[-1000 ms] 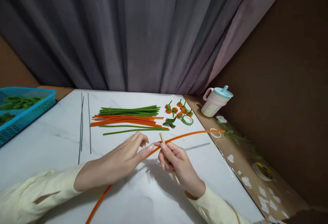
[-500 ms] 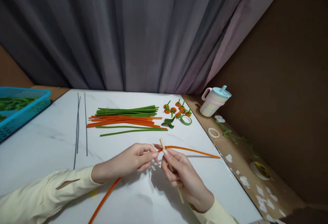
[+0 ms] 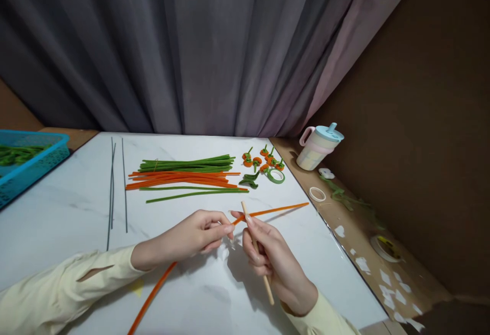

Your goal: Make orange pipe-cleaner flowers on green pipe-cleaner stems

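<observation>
My right hand [image 3: 270,256] grips a thin wooden stick [image 3: 264,279] that points up and away from me. My left hand [image 3: 199,235] pinches a long orange pipe cleaner [image 3: 275,209] right beside the stick's upper part. The pipe cleaner crosses the stick; one end reaches right over the white marble table [image 3: 69,207], the other trails down to the left [image 3: 149,299] under my left wrist. Both sleeves are pale yellow.
Behind my hands lie bundles of green [image 3: 187,164] and orange pipe cleaners [image 3: 179,179], thin dark wires [image 3: 112,187], small orange flowers [image 3: 262,161] and a green tape ring [image 3: 275,175]. A blue basket [image 3: 26,169] sits left, a lidded cup [image 3: 317,147] right.
The free right end of the orange pipe cleaner swung down toward the table, then rose slightly and shortened. My left hand closed into a pinch beside the stick.
</observation>
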### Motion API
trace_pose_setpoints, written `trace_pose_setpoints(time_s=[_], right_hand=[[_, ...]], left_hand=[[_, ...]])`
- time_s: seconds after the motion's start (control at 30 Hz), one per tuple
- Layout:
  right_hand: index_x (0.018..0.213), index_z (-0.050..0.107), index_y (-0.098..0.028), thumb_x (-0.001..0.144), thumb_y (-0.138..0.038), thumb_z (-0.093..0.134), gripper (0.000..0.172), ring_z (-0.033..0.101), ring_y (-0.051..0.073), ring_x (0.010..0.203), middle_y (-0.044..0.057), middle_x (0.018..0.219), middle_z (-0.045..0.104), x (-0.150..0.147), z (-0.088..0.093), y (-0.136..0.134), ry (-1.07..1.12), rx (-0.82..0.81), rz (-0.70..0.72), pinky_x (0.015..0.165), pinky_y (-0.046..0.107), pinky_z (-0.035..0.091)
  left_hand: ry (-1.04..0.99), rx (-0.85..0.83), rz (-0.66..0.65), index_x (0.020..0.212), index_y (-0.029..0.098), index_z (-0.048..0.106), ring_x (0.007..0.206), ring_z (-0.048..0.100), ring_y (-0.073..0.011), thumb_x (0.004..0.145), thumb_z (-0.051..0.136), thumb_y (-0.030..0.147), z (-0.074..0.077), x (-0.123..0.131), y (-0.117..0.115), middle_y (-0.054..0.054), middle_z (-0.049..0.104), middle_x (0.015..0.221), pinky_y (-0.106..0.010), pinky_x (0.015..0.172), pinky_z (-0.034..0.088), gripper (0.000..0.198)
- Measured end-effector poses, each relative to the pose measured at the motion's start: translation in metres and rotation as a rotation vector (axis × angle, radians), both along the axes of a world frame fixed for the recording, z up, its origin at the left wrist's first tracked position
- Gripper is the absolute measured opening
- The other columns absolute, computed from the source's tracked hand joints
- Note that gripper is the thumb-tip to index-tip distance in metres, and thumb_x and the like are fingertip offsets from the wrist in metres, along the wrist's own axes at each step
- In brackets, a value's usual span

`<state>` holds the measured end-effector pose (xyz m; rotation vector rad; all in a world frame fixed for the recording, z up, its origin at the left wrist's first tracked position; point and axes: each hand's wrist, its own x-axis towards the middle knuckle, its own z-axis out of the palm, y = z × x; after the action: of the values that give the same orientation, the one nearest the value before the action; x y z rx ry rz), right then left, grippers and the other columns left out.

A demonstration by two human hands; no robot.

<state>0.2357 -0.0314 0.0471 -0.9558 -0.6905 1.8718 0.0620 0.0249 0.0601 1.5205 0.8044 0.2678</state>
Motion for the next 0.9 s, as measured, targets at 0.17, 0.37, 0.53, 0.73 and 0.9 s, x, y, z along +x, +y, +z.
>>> trace_pose_setpoints(time_s=[0.17, 0.37, 0.53, 0.73, 0.9], right_hand=[[0.112, 0.059, -0.013, 0.082, -0.042, 0.061, 0.041, 0.011, 0.001, 0.036, -0.01, 0.044, 0.037, 0.0019, -0.0015, 0.0016, 0.022, -0.004, -0.004, 0.033, 0.014, 0.008], [0.116, 0.058, -0.016, 0.082, -0.039, 0.062, 0.042, 0.012, 0.001, 0.036, -0.009, 0.045, 0.038, 0.0035, -0.0035, 0.0018, 0.05, -0.022, 0.024, 0.032, 0.013, 0.009], [0.116, 0.058, -0.017, 0.082, -0.039, 0.061, 0.041, 0.012, 0.001, 0.036, -0.009, 0.046, 0.039, 0.003, -0.0055, 0.001, 0.046, -0.013, 0.025, 0.033, 0.013, 0.009], [0.107, 0.062, -0.016, 0.082, -0.036, 0.062, 0.032, 0.011, 0.001, 0.035, -0.009, 0.045, 0.038, 0.0043, -0.0049, 0.0015, 0.083, -0.014, 0.048, 0.031, 0.013, 0.009], [0.098, 0.065, -0.016, 0.082, -0.031, 0.062, 0.022, 0.009, 0.001, 0.036, -0.01, 0.045, 0.032, 0.0074, -0.0018, 0.0029, 0.175, -0.055, 0.085, 0.03, 0.012, 0.009]], left_hand=[[0.019, -0.002, -0.014, 0.082, 0.015, 0.055, 0.04, 0.023, -0.0057, 0.086, 0.045, 0.049, -0.0002, -0.0008, 0.0023, 0.009, 0.036, 0.045, -0.02, 0.042, 0.02, 0.035], [0.044, 0.002, -0.006, 0.081, 0.015, 0.055, 0.04, 0.023, -0.0062, 0.085, 0.045, 0.049, 0.0022, 0.0007, 0.0018, 0.009, 0.034, 0.044, -0.02, 0.042, 0.018, 0.035], [0.038, -0.003, -0.01, 0.08, 0.016, 0.054, 0.039, 0.022, -0.006, 0.086, 0.046, 0.048, 0.0005, 0.0002, 0.0005, 0.009, 0.035, 0.044, -0.02, 0.041, 0.018, 0.034], [0.031, 0.013, -0.01, 0.079, 0.016, 0.054, 0.041, 0.025, -0.0063, 0.087, 0.045, 0.045, -0.0016, -0.001, -0.0009, 0.009, 0.034, 0.046, -0.02, 0.041, 0.019, 0.031], [0.036, 0.214, 0.023, 0.071, 0.015, 0.052, 0.045, 0.032, -0.006, 0.087, 0.046, 0.044, -0.0001, 0.0005, -0.0041, 0.006, 0.039, 0.051, -0.019, 0.045, 0.025, 0.033]])
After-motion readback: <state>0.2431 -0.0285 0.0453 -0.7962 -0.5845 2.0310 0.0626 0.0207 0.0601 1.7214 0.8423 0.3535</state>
